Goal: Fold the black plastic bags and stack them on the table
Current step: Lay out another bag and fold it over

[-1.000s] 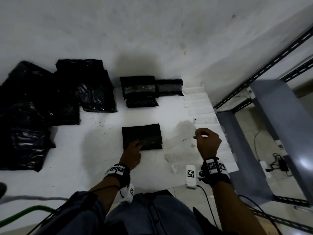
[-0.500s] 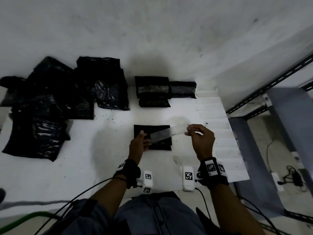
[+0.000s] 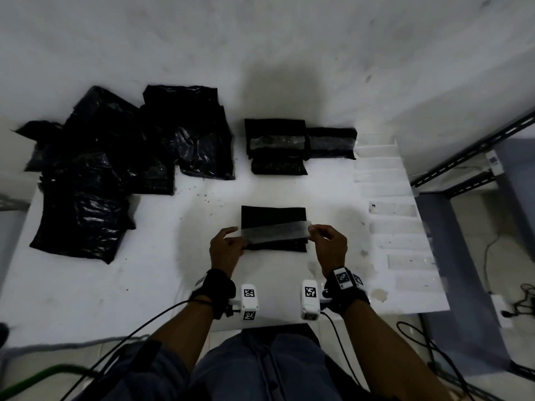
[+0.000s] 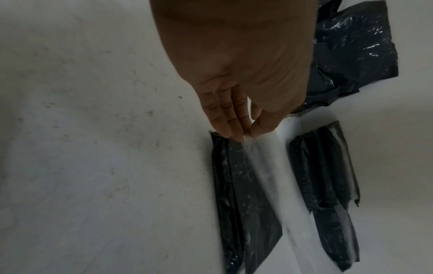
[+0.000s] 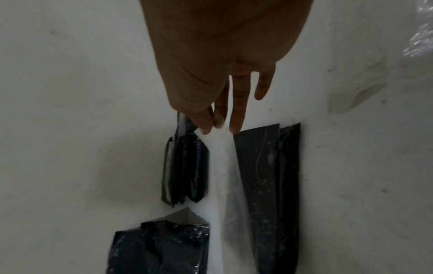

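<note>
A folded black bag [image 3: 273, 215] lies flat on the white table [image 3: 115, 285] in front of me. Just above it both hands stretch a clear tape strip [image 3: 275, 233]. My left hand [image 3: 228, 246] pinches the strip's left end [image 4: 243, 138]; my right hand [image 3: 327, 244] pinches its right end [image 5: 216, 129]. The strip [image 4: 264, 166] crosses the bag [image 4: 246, 194] and hides its middle. Folded, taped black bags [image 3: 276, 146] lie stacked at the back, a narrower bundle [image 3: 331, 143] beside them. Loose unfolded black bags [image 3: 115, 163] are piled at the left.
Several clear tape strips [image 3: 393, 209] are laid in a row along the table's right edge. A grey metal rack [image 3: 477, 169] stands to the right, with cables [image 3: 524, 299] on the floor. The white wall [image 3: 260, 39] closes the table's far side.
My right hand carried the tape strip left from the row to above the folded bag. My left hand left the bag's surface and took the strip's free end.
</note>
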